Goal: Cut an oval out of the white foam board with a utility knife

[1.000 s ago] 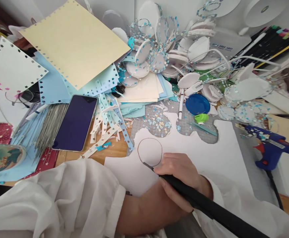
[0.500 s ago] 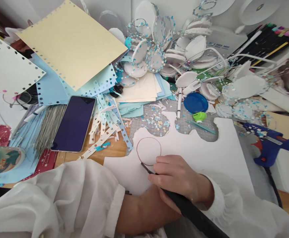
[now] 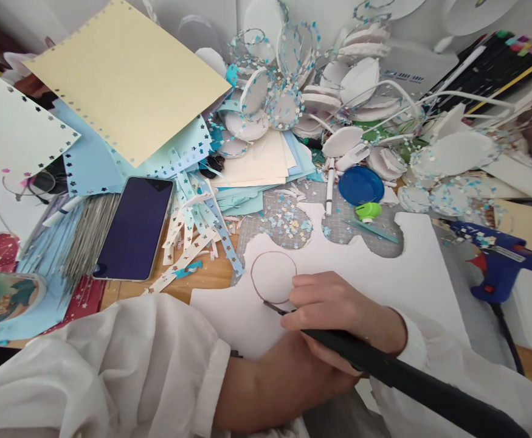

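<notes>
Just beyond white sheet, confetti.

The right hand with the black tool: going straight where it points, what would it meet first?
Beyond the white paper sheet beneath it, probably the pale star-punched paper strips; depth is unclear.

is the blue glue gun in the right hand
No, the blue glue gun lies off to the side, untouched, while the right hand grips a long black tool.
</notes>
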`<state>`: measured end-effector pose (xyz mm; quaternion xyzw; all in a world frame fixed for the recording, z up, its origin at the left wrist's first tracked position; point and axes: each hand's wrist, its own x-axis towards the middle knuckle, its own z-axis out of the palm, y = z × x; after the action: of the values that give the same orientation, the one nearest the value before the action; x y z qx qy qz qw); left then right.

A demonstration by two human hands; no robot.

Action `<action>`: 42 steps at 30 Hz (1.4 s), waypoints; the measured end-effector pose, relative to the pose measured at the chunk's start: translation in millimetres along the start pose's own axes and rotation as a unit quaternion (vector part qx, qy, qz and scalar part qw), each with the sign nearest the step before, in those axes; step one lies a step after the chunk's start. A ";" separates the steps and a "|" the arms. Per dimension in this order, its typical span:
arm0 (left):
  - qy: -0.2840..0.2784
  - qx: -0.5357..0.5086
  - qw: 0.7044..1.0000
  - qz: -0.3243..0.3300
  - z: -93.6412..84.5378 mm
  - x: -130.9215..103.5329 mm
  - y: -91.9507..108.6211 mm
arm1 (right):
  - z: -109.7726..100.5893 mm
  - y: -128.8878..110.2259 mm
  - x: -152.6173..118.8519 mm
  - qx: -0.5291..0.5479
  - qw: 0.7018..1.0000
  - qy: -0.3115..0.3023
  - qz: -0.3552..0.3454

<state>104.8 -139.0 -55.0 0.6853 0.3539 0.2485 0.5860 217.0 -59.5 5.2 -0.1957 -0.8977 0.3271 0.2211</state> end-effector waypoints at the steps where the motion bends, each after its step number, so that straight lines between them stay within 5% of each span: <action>1: -0.014 0.029 0.999 0.023 1.0 -0.2 -0.9 | -1.2 0.2 0.4 0.005 1.000 -0.003 0.001; 9: -0.061 0.271 0.948 0.155 -9.0 -5.7 1.7 | -10.7 0.9 2.8 0.063 0.998 -0.020 0.011; 15: 0.001 0.499 0.823 0.272 -9.0 -6.2 -0.1 | -15.6 2.9 -1.5 0.111 0.992 -0.046 0.040; 19: 0.005 0.534 0.800 0.275 -11.6 -7.6 4.4 | -19.5 4.5 -1.7 0.134 0.988 -0.061 0.056; 40: -0.012 0.548 0.790 0.276 -25.0 -9.5 11.2 | -43.3 18.1 -11.2 0.204 0.967 -0.109 0.109; 42: -0.009 0.552 0.783 0.287 -26.5 -8.7 12.0 | -46.9 20.1 -16.6 0.216 0.962 -0.066 0.152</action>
<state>81.7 -129.9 -37.7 0.9636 0.2128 0.1612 0.0119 259.5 -30.0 19.5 -0.2555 -0.7779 0.5552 0.1459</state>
